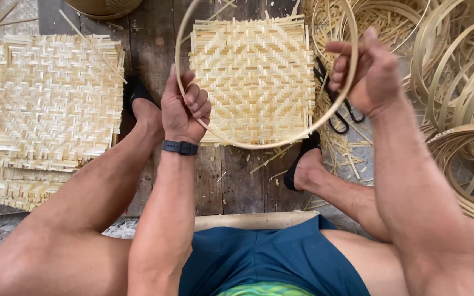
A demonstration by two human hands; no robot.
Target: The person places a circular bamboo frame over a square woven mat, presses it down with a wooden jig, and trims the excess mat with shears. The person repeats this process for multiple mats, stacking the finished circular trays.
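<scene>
A thin round bamboo hoop (281, 143) hangs in front of me, held on both sides. My left hand (183, 107) grips its left side, with a black band on that wrist. My right hand (370, 70) pinches its right side, higher up. Seen through the hoop, a square woven bamboo mat (253, 77) lies on the dark wooden floor between my feet.
A stack of woven mats (45, 109) lies at the left. Coiled bamboo strips (456, 71) pile up at the right, with black scissors (338, 112) beside the mat. Loose offcuts (336, 148) litter the floor. My knees and blue shorts fill the near edge.
</scene>
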